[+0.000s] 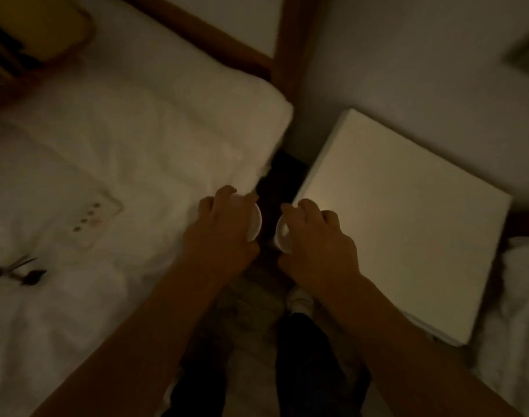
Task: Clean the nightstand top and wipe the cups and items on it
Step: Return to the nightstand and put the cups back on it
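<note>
- Nearest the camera, two bare forearms reach forward over the person's dark trouser legs [305, 365] and a pale shoe [299, 300] on the patterned floor [251, 308].
- The left hand [224, 230] has its fingers curled over the top of a small round white cup [255, 225], gripping it at the edge of the white bed [112, 176]; the cup's rim faces right, towards the other hand.
- The right hand [315, 240] grips a second small round white cup [282, 236] the same way, fingers curled over it, its rim facing left.
- The two cups are near each other but apart, over the dark narrow gap [279, 179] that runs between the bed and the white square-topped table [407, 224]; the right hand overlaps the table's near-left corner.
- The table top is bare and pale; its left edge runs along the gap and its right corner comes close to a white crumpled cloth [522, 296] at the right.
- On the bed to the left lie a small white pillow with a row of small marks [85, 218] and thin dark objects [19, 272], too blurred to identify.
- Farther off, a brown wooden headboard frame [284, 55] stands behind the bed and the gap, with a pale wall [407, 55] behind the table.
- At the far left corner sits a yellow object in a brown frame [40, 28], blurred.
</note>
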Motion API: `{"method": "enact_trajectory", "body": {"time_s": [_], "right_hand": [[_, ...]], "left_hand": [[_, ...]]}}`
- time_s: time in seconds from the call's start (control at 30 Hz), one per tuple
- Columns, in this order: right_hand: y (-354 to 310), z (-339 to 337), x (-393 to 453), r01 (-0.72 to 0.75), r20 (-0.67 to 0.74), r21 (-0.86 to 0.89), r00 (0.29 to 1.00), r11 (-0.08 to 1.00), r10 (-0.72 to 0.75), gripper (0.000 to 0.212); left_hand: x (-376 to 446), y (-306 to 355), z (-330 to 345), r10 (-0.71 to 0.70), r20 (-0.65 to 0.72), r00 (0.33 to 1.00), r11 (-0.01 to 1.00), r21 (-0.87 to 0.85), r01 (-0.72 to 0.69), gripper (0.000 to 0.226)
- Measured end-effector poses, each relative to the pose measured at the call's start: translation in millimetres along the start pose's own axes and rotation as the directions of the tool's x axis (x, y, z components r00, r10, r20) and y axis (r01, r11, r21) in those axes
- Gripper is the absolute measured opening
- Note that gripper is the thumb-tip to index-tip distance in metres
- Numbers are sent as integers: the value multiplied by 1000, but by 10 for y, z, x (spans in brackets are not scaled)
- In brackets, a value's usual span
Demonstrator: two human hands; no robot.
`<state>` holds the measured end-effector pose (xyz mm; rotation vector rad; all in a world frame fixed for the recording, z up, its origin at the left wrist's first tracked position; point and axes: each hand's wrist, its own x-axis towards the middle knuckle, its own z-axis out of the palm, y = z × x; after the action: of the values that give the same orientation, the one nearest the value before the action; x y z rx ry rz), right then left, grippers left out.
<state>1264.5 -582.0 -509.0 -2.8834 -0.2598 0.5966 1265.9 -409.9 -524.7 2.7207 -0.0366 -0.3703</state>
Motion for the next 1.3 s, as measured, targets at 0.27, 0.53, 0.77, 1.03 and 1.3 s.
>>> {"method": "enact_trajectory", "body": {"time_s": [0.27, 0.53, 0.77, 1.03, 1.3], "right_hand": [[1451, -295, 286, -224, -114, 38, 967, 974, 227, 81], [2210, -335, 690, -343, -170, 122, 917, 931, 360, 85], [2515, -279, 1028, -389, -187, 170, 889, 905, 417, 86], [2681, -288, 1278, -371, -241, 169, 883, 913, 404, 85], [2728, -380, 1476, -325, -203, 171, 912, 930, 356, 94]], "left_hand": [[1112, 1277, 422, 248, 66, 966, 968, 20, -250, 79], [1925, 1885, 703, 366, 97, 926, 914, 152, -377, 80], [2298, 2092, 843, 391, 153, 908, 896, 162, -413, 76], [2554, 2153, 927, 375, 136, 917, 889, 227, -398, 76], [2714, 2197, 906, 401, 188, 897, 870, 229, -437, 76]]}}
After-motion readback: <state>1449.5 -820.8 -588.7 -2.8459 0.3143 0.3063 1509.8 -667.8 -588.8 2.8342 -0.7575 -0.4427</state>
